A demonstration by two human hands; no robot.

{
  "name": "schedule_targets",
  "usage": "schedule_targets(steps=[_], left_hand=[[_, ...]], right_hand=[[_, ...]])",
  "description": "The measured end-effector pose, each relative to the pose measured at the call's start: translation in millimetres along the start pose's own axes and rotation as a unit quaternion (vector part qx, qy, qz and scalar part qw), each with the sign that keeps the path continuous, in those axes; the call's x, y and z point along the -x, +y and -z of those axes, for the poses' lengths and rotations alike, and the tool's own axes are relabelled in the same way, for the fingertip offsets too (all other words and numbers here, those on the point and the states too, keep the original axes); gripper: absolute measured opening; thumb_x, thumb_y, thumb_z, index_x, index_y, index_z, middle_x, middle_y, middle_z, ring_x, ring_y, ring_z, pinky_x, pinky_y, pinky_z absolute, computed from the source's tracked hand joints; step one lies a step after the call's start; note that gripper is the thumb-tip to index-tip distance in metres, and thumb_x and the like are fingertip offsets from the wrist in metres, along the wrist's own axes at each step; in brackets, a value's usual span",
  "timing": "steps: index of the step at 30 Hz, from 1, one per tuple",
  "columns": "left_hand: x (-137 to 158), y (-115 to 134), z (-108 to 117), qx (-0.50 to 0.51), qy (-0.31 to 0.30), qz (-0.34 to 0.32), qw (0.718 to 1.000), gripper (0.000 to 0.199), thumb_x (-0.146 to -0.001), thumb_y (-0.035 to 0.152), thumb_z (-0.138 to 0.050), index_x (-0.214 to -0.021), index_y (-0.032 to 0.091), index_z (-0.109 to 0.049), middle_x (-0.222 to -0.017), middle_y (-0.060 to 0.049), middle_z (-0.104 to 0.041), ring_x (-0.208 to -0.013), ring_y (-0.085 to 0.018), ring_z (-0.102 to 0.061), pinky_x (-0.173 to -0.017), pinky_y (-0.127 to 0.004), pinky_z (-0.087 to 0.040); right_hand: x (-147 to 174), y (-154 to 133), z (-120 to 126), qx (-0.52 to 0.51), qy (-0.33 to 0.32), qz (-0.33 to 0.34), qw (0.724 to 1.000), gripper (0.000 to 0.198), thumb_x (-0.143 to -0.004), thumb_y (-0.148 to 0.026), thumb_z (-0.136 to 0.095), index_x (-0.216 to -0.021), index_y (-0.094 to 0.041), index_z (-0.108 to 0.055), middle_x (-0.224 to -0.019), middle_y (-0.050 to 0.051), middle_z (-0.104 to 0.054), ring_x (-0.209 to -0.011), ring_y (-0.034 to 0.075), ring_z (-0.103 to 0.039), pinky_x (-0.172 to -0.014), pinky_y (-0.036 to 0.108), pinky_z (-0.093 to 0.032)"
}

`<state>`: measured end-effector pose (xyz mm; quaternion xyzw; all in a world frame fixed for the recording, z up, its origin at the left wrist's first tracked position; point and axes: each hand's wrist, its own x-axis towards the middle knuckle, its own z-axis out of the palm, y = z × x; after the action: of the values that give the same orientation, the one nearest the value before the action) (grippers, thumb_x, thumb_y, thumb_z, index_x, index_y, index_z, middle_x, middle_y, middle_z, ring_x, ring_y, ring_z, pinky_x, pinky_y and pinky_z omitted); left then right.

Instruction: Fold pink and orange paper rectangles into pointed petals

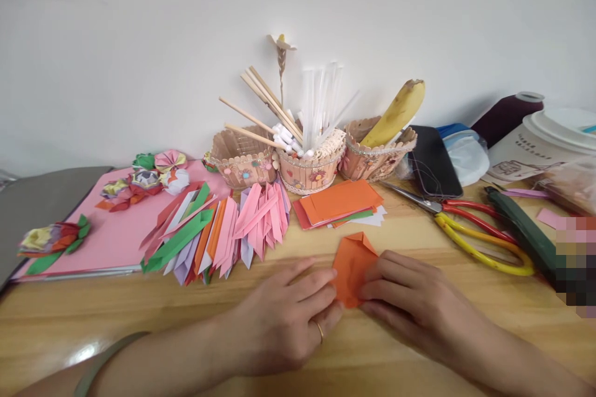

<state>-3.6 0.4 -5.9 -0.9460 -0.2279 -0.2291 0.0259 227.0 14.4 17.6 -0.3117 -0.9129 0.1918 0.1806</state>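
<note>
An orange sheet of paper [350, 270] lies on the wooden table between my hands, its top corners folded in toward a blunt point. From the left, my left hand [291, 310] presses its fingertips on the paper's left and lower edge; a ring is on one finger. My right hand [410, 294] grips the right edge with bent fingers, the thumb low near the bottom corner. Just behind the paper sits a stack of coloured paper slips [342, 201], orange on top. Left of it is a pile of folded paper strips [209, 229] in pink, green, orange and purple.
Scissors [465, 223] with red and yellow handles lie at the right, near a dark phone [433, 161] and a lidded paper cup [542, 142]. Decorated baskets [307, 172] holding sticks and a banana [395, 113] line the wall. Paper flowers [144, 181] rest on a pink folder [121, 236].
</note>
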Motion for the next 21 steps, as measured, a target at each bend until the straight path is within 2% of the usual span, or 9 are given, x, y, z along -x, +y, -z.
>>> schedule_targets(steps=[5,9,13,21], left_hand=[[0.2,-1.2,3.0,-0.007,0.003,-0.019,1.0,0.015,-0.093,0.014,-0.049,-0.099,0.012,-0.063,-0.097,-0.003,-0.065,-0.107,-0.018,-0.053,-0.102,-0.036,-0.039],[-2.9,-1.8,8.0,-0.004,0.004,-0.042,0.999,0.02,-0.093,0.011,-0.044,-0.102,0.008,-0.062,-0.096,-0.005,-0.066,-0.098,-0.017,-0.057,-0.096,-0.034,-0.044],[-5.7,-1.7,8.9,0.001,0.011,-0.038,0.999,0.021,-0.094,0.01,-0.042,-0.096,0.009,-0.063,-0.09,-0.005,-0.066,-0.09,-0.016,-0.059,-0.089,-0.031,-0.049],[-2.7,0.6,3.1,0.011,-0.04,-0.027,0.999,0.02,-0.094,0.012,-0.041,-0.092,0.012,-0.061,-0.087,-0.007,-0.065,-0.085,-0.015,-0.059,-0.077,-0.027,-0.052]], right_hand=[[-0.4,-1.1,-2.8,-0.036,0.006,-0.042,0.998,0.014,-0.092,-0.018,-0.047,-0.081,-0.019,-0.055,-0.08,0.002,-0.058,-0.075,0.015,-0.054,-0.064,0.026,-0.043],[-0.2,-2.4,-6.1,-0.032,0.007,-0.079,0.996,0.014,-0.091,-0.019,-0.048,-0.078,-0.02,-0.053,-0.078,0.002,-0.056,-0.07,0.014,-0.054,-0.06,0.025,-0.043],[-0.9,-2.8,-8.1,-0.028,0.018,-0.094,0.995,0.015,-0.089,-0.016,-0.05,-0.074,-0.02,-0.05,-0.075,0.001,-0.055,-0.067,0.013,-0.054,-0.058,0.024,-0.042],[-2.2,-3.0,-10.5,-0.031,0.025,-0.114,0.993,0.016,-0.084,-0.012,-0.054,-0.07,-0.02,-0.049,-0.073,0.0,-0.054,-0.065,0.013,-0.053,-0.057,0.023,-0.041]])
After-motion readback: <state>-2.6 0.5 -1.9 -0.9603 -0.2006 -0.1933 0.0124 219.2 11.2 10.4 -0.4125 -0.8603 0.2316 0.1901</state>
